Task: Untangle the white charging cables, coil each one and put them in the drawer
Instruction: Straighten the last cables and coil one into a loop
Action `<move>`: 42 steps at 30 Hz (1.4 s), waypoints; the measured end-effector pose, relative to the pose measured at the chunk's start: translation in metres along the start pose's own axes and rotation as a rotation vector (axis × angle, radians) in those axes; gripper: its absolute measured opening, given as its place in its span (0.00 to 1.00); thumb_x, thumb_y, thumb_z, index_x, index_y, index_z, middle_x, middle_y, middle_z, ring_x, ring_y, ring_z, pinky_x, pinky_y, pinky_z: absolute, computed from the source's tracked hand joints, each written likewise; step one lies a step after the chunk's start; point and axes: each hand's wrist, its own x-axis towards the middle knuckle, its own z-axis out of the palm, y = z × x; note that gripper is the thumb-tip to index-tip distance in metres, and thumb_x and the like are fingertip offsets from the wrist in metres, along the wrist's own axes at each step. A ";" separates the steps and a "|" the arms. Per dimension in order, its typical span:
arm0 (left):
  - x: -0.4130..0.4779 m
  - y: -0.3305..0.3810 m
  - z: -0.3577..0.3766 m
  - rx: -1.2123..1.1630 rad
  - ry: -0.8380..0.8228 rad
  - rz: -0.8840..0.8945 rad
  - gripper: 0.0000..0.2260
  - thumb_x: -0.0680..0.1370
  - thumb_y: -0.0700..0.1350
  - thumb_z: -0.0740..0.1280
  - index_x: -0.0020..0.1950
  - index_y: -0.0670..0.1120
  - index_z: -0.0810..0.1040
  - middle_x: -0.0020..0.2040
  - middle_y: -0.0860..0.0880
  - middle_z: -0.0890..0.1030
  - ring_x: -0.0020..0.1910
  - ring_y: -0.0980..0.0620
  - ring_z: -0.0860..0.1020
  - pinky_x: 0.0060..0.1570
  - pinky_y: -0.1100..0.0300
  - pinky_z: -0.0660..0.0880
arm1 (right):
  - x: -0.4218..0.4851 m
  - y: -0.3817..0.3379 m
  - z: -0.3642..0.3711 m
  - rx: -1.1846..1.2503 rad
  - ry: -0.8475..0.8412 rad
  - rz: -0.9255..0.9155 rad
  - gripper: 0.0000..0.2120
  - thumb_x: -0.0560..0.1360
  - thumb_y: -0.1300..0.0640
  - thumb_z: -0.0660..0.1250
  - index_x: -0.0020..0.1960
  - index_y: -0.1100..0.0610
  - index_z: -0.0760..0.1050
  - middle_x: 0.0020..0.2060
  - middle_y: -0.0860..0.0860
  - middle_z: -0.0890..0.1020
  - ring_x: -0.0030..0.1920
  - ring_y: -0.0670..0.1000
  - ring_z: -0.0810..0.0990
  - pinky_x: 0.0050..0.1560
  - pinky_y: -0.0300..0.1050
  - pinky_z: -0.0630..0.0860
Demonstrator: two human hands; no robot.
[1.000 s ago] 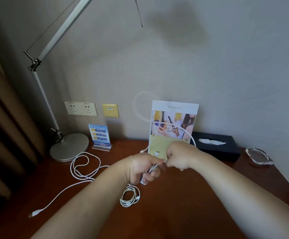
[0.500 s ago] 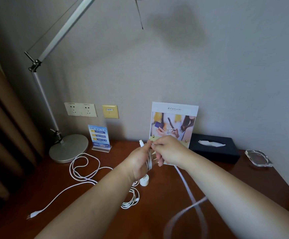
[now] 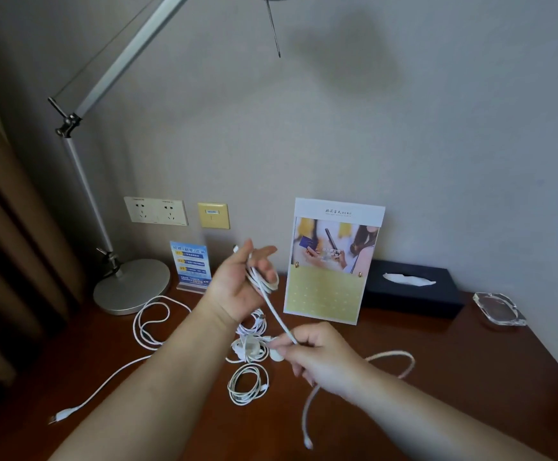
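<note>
White charging cable (image 3: pixel 279 316): free plug end nearest me at 6 o'clock on the red-brown wooden desk (image 3: pixel 454 377), its blurred slack looping toward 3 o'clock behind my right wrist. My right hand (image 3: pixel 321 357) pinches it between thumb and fingertips; from there it slants taut toward 11 o'clock into my left hand (image 3: pixel 237 287), fingers loosely curled, turns wrapped round them. A flat white coil (image 3: pixel 247 384) lies at 8 o'clock of my right hand; a white tangle (image 3: pixel 249 344) beyond is half hidden by my fingers. Bare desk opens at 4 o'clock.
</note>
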 end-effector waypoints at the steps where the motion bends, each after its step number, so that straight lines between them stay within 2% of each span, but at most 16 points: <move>1: -0.003 0.007 0.002 -0.034 -0.174 -0.059 0.17 0.77 0.45 0.65 0.58 0.32 0.73 0.20 0.51 0.69 0.22 0.53 0.73 0.30 0.60 0.77 | 0.004 0.005 -0.004 0.020 -0.021 0.072 0.09 0.76 0.63 0.65 0.49 0.52 0.81 0.21 0.48 0.70 0.21 0.45 0.64 0.24 0.35 0.61; 5: -0.014 0.004 0.003 0.223 -0.554 -0.219 0.22 0.82 0.46 0.56 0.68 0.30 0.65 0.23 0.51 0.64 0.21 0.54 0.64 0.29 0.60 0.70 | 0.030 0.004 -0.029 0.032 0.068 0.207 0.06 0.72 0.68 0.67 0.44 0.60 0.79 0.18 0.48 0.67 0.18 0.43 0.60 0.19 0.35 0.55; 8: -0.018 -0.009 0.005 0.485 -0.646 -0.419 0.23 0.79 0.53 0.61 0.65 0.38 0.74 0.21 0.53 0.62 0.19 0.57 0.60 0.25 0.65 0.66 | 0.047 -0.016 -0.048 -0.271 0.118 0.136 0.04 0.72 0.64 0.66 0.45 0.61 0.79 0.29 0.54 0.76 0.27 0.47 0.71 0.26 0.39 0.67; 10: -0.019 -0.013 0.003 0.563 -0.639 -0.495 0.27 0.75 0.60 0.63 0.62 0.40 0.77 0.20 0.54 0.63 0.18 0.59 0.62 0.25 0.65 0.65 | 0.053 -0.031 -0.056 -0.505 0.159 0.097 0.05 0.73 0.60 0.67 0.40 0.57 0.79 0.34 0.51 0.80 0.37 0.49 0.76 0.35 0.39 0.72; 13: -0.020 -0.014 0.006 0.681 -0.498 -0.492 0.32 0.69 0.68 0.64 0.55 0.41 0.78 0.20 0.54 0.66 0.18 0.58 0.65 0.23 0.66 0.66 | 0.048 -0.050 -0.059 -0.748 0.259 0.109 0.07 0.68 0.56 0.70 0.32 0.52 0.75 0.34 0.49 0.78 0.39 0.50 0.77 0.34 0.39 0.69; 16: -0.018 -0.027 0.009 0.851 -0.159 -0.339 0.27 0.71 0.69 0.60 0.44 0.44 0.71 0.20 0.51 0.62 0.18 0.54 0.62 0.21 0.66 0.64 | 0.044 -0.060 -0.054 -0.950 0.435 0.067 0.09 0.67 0.51 0.69 0.32 0.53 0.73 0.38 0.50 0.78 0.42 0.53 0.78 0.33 0.41 0.67; 19: -0.006 -0.038 -0.005 0.792 0.240 -0.033 0.19 0.76 0.60 0.62 0.45 0.42 0.71 0.21 0.50 0.62 0.20 0.52 0.61 0.24 0.64 0.59 | 0.041 -0.065 -0.044 -0.756 0.464 0.013 0.15 0.70 0.52 0.67 0.27 0.55 0.68 0.32 0.51 0.76 0.41 0.56 0.80 0.37 0.45 0.73; 21: -0.003 -0.039 -0.009 0.663 0.298 0.060 0.18 0.77 0.57 0.63 0.38 0.43 0.71 0.22 0.48 0.67 0.21 0.52 0.63 0.29 0.60 0.60 | 0.032 -0.066 -0.033 -0.528 0.345 0.019 0.16 0.72 0.55 0.68 0.28 0.54 0.70 0.25 0.51 0.73 0.32 0.53 0.82 0.34 0.41 0.73; 23: -0.003 -0.036 -0.006 0.503 0.292 0.085 0.16 0.77 0.53 0.64 0.36 0.43 0.72 0.28 0.45 0.73 0.26 0.50 0.70 0.33 0.58 0.65 | 0.020 -0.064 -0.022 -0.368 0.191 0.036 0.08 0.74 0.56 0.68 0.36 0.57 0.77 0.23 0.50 0.74 0.24 0.48 0.78 0.28 0.36 0.70; 26: -0.005 -0.028 0.002 0.278 0.214 0.087 0.10 0.76 0.44 0.64 0.36 0.42 0.74 0.25 0.48 0.73 0.24 0.52 0.75 0.31 0.61 0.71 | 0.009 -0.051 -0.011 -0.239 0.015 0.045 0.07 0.73 0.59 0.69 0.36 0.55 0.76 0.25 0.52 0.77 0.22 0.46 0.75 0.26 0.34 0.70; 29: -0.007 -0.019 0.002 0.070 0.119 0.080 0.08 0.78 0.43 0.60 0.42 0.42 0.74 0.24 0.52 0.72 0.23 0.55 0.75 0.26 0.67 0.71 | 0.003 -0.027 -0.012 -0.277 -0.183 0.125 0.09 0.74 0.60 0.69 0.36 0.53 0.74 0.22 0.49 0.75 0.20 0.44 0.74 0.27 0.34 0.70; 32: -0.019 -0.014 0.003 -0.084 -0.254 -0.091 0.09 0.78 0.44 0.62 0.44 0.39 0.76 0.23 0.50 0.70 0.23 0.52 0.73 0.28 0.61 0.72 | 0.003 -0.006 -0.021 -0.392 -0.325 0.229 0.07 0.73 0.59 0.69 0.38 0.54 0.75 0.19 0.47 0.75 0.22 0.43 0.76 0.37 0.39 0.72; 34: -0.025 -0.018 0.003 -0.022 -0.499 -0.181 0.14 0.81 0.46 0.57 0.49 0.36 0.76 0.24 0.48 0.71 0.24 0.52 0.70 0.31 0.60 0.71 | 0.012 0.000 -0.031 -0.491 -0.222 0.231 0.04 0.73 0.57 0.70 0.39 0.54 0.76 0.22 0.48 0.78 0.24 0.43 0.77 0.39 0.38 0.72; 37: -0.030 -0.031 0.000 0.236 -0.700 -0.360 0.15 0.82 0.46 0.54 0.49 0.39 0.77 0.23 0.51 0.68 0.21 0.56 0.67 0.26 0.65 0.66 | 0.029 -0.006 -0.047 -0.635 -0.021 0.105 0.04 0.70 0.59 0.69 0.37 0.54 0.78 0.33 0.54 0.82 0.30 0.48 0.78 0.33 0.40 0.73; 39: -0.032 -0.037 -0.002 0.417 -0.702 -0.446 0.12 0.80 0.47 0.59 0.47 0.42 0.78 0.21 0.54 0.67 0.18 0.60 0.68 0.22 0.68 0.65 | 0.033 -0.019 -0.060 -0.848 0.068 0.038 0.06 0.70 0.58 0.69 0.34 0.52 0.76 0.35 0.49 0.78 0.37 0.50 0.76 0.37 0.43 0.72; 42: -0.033 -0.037 -0.006 0.651 -0.477 -0.467 0.14 0.78 0.49 0.62 0.49 0.40 0.80 0.19 0.55 0.66 0.17 0.60 0.66 0.23 0.67 0.64 | 0.025 -0.042 -0.074 -1.017 0.173 0.045 0.03 0.69 0.54 0.70 0.40 0.49 0.76 0.36 0.43 0.74 0.43 0.48 0.74 0.41 0.43 0.71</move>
